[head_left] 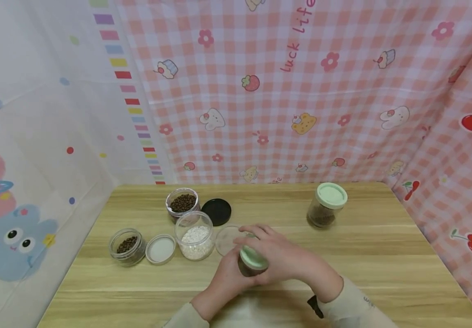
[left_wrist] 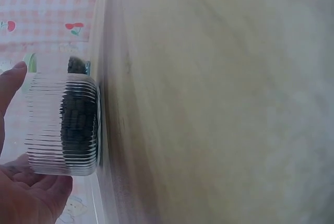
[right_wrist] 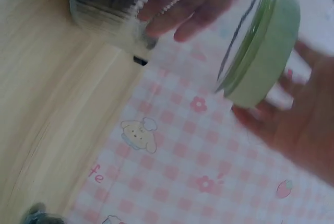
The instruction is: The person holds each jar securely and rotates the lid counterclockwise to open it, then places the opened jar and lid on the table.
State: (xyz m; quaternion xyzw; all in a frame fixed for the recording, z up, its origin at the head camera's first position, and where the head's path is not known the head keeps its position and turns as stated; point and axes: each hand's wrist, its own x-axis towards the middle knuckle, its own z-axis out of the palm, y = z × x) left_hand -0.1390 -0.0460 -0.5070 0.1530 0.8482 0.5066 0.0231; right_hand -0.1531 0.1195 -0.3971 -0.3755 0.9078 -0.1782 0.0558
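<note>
My left hand (head_left: 228, 279) grips a clear ribbed jar (left_wrist: 78, 125) with dark contents in its lower part. The jar stands on the wooden table, thumb on one side and fingers on the other. My right hand (head_left: 282, 259) holds a pale green lid (right_wrist: 266, 49) by its rim, fingers curled round it. In the right wrist view the lid is tilted and apart from the jar's mouth. From the head view, the lid is just above the jar, which the hands partly hide. A second jar (head_left: 322, 215) with a green lid and dark contents stands at the back right.
Left of my hands stand a clear jar (head_left: 196, 243) of white grains, a jar of brown pellets (head_left: 182, 203) and a smaller glass jar (head_left: 127, 253) of brown pieces, all uncovered. A white lid (head_left: 160, 249), a black lid (head_left: 216, 212) and a clear lid (head_left: 224, 239) lie nearby.
</note>
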